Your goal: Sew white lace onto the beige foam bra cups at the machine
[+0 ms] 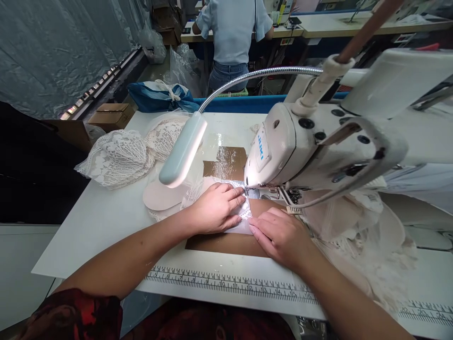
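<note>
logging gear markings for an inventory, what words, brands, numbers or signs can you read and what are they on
"JUKI": blue lettering on the sewing machine.
"7", "8", "9", "10", "12", "14", "15": on the ruler scale along the near edge of the white table.
Too small or blurred: the scale's far-right figures and the label under the far table.

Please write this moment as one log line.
Left hand: on white lace fabric | Right hand: at its edge | White JUKI sewing machine: near left hand
</note>
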A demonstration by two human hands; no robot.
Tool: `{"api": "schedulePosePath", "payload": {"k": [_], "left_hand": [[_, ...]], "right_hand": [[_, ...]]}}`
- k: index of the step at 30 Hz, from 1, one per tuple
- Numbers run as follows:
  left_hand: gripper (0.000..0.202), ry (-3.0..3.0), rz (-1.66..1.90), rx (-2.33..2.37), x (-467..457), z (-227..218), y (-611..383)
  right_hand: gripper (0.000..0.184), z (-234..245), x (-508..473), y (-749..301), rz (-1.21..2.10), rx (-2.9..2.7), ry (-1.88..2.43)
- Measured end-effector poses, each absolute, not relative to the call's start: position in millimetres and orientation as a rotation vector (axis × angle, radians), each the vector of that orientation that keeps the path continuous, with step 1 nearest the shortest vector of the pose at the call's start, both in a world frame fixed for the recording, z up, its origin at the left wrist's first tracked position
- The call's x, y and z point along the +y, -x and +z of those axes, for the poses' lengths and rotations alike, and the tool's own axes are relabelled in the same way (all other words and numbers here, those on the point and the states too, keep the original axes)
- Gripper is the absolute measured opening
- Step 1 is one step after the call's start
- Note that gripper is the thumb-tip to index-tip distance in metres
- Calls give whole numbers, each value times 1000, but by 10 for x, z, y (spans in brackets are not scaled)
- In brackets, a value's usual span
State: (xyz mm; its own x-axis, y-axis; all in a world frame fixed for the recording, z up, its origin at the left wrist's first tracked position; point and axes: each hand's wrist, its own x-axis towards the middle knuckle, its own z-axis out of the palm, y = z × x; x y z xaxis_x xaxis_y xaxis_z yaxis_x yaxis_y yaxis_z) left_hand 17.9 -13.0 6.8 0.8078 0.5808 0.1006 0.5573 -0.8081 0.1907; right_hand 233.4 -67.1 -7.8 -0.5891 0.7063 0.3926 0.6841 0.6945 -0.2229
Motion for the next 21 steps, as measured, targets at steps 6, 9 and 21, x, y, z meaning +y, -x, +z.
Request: {"api": "schedulePosePath", "payload": {"k": [6,9,21], "left_hand": [[34,-3000,293,820,-146,88,-208],[32,-3054,288,735,-178,62,-223],[33,-3028,250,842,-118,42,-189]], "right_hand": [[20,-80,-664,-2329,57,-2458,1078],[21,-80,-671,-2332,61,-2456,1084],[26,-119,-636,-2314,5,-2488,1158]]}}
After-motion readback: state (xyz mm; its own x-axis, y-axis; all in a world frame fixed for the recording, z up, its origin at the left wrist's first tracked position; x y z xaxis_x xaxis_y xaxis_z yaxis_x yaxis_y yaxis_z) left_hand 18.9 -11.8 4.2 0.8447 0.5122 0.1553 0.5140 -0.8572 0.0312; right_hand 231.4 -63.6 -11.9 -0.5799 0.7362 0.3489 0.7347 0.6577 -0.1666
